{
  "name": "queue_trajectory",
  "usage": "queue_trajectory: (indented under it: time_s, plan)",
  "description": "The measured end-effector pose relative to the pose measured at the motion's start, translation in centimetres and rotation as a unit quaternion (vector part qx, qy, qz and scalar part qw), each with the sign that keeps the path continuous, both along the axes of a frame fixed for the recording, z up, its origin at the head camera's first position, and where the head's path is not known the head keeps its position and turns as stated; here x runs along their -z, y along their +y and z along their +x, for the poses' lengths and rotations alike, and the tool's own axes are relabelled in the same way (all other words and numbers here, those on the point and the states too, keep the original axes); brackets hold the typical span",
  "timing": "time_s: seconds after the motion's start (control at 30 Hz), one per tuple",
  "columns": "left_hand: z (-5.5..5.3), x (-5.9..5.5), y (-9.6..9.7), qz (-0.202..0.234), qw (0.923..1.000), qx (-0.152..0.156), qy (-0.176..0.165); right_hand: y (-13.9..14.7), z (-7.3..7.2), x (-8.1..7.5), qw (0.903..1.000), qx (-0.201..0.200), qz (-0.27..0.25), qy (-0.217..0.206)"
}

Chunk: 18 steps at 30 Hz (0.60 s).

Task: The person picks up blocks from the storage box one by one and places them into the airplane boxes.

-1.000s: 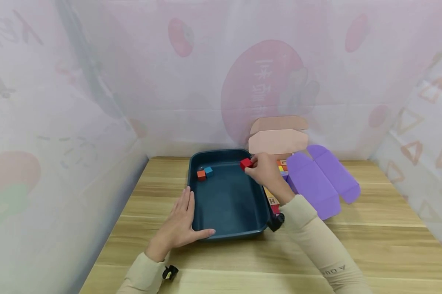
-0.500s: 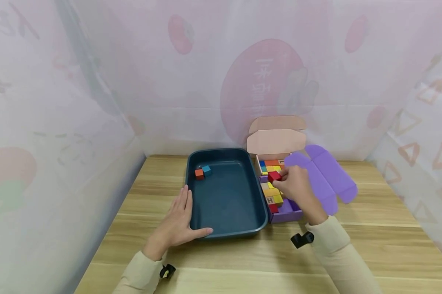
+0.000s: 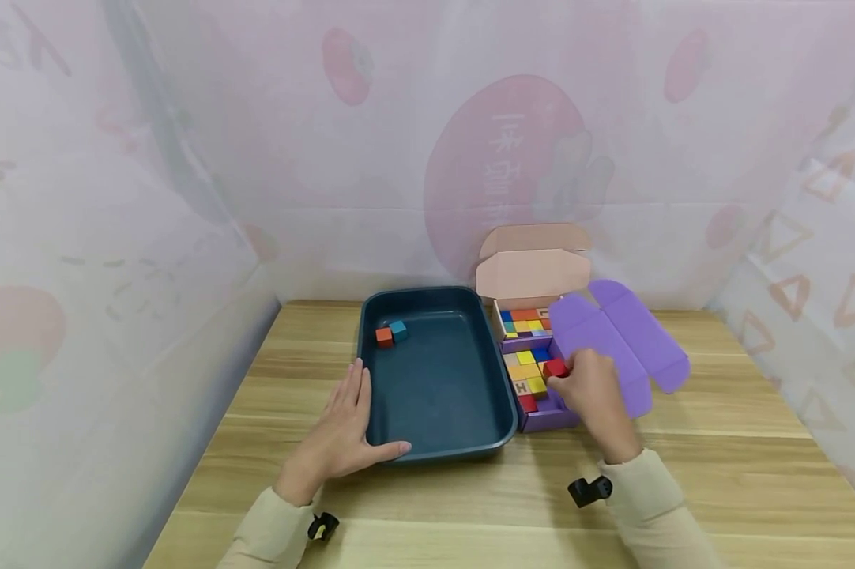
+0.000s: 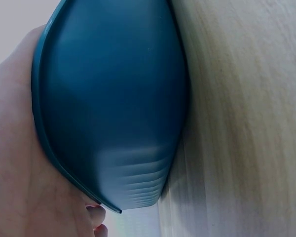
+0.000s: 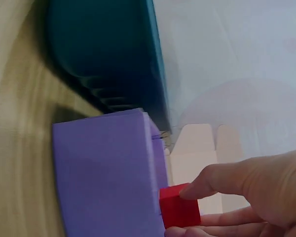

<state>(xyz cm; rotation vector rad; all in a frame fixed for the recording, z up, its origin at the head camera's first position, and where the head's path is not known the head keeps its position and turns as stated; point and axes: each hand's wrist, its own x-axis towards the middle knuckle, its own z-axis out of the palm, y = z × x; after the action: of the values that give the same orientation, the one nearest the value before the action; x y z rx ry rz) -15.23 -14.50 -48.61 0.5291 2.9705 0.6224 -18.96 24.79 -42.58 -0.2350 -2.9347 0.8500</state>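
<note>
My right hand (image 3: 593,389) pinches a red cube (image 5: 180,206) between thumb and fingers, over the purple box (image 3: 551,419) on the right. Inside that box lie yellow, orange, blue and red cubes and a wooden letter block (image 3: 522,387) marked H. The left hand (image 3: 342,435) rests with straight fingers along the left rim of a dark teal tray (image 3: 442,395), its thumb at the near corner. Toward the tray's far left sit an orange cube (image 3: 384,338) and a blue cube (image 3: 398,331), side by side. In the left wrist view, the palm lies against the tray's rim (image 4: 35,94).
Behind the purple box stands a second box (image 3: 499,320) of coloured blocks, its pale lid (image 3: 534,273) raised. The purple lid (image 3: 605,348) is folded out to the right. Everything rests on a wooden table (image 3: 427,514), with printed cloth (image 3: 371,158) hanging behind.
The right hand has carried the red cube from over the tray's far right corner rightward and nearer, to the purple box. The left hand stays at the tray's rim.
</note>
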Motion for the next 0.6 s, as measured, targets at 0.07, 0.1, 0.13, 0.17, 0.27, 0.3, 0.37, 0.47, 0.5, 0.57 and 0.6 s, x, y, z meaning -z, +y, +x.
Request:
queue_trajectory:
  time_s: [0.07,0.1,0.13,0.17,0.27,0.3,0.37,0.47,0.5,0.57,0.6]
  plan:
    - [0.0,0.0,0.0,0.001,1.0000,0.000,0.001,-0.1,0.2,0.5,0.9999,0.008,0.009,0.003]
    - [0.0,0.0,0.0,0.001,1.0000,0.000,0.001,-0.1,0.2,0.7,0.9998,0.011,0.015,0.004]
    - [0.0,0.0,0.0,0.002,1.0000,0.000,0.002,-0.2,0.2,0.9,0.9997,0.013,0.020,0.007]
    - [0.0,0.0,-0.1,0.003,1.0000,-0.001,0.001,-0.3,0.2,1.1,0.9995,0.013,0.028,0.011]
    - [0.0,-0.1,-0.1,0.005,1.0000,-0.002,0.001,-0.7,0.2,1.5,0.9987,0.013,0.048,0.012]
    - [0.0,-0.1,-0.1,0.005,1.0000,-0.002,0.000,-0.8,0.2,1.6,0.9985,0.012,0.053,0.011]
    - [0.0,-0.1,-0.1,0.004,1.0000,-0.002,-0.001,-1.0,0.1,1.9,0.9977,0.009,0.067,0.010]
    - [0.0,0.0,-0.1,0.004,1.0000,-0.001,0.001,-1.2,0.0,2.5,0.9966,0.009,0.082,0.004]
    - [0.0,0.0,0.0,0.002,1.0000,-0.001,-0.001,-1.3,-0.1,2.8,0.9963,0.009,0.085,0.003]
    - [0.0,0.1,-0.1,0.001,1.0000,-0.002,0.000,-1.4,-0.2,3.3,0.9958,0.008,0.092,0.003]
    - [0.0,0.1,-0.1,0.000,1.0000,-0.002,0.001,-1.5,-0.2,3.4,0.9955,0.008,0.095,0.002]
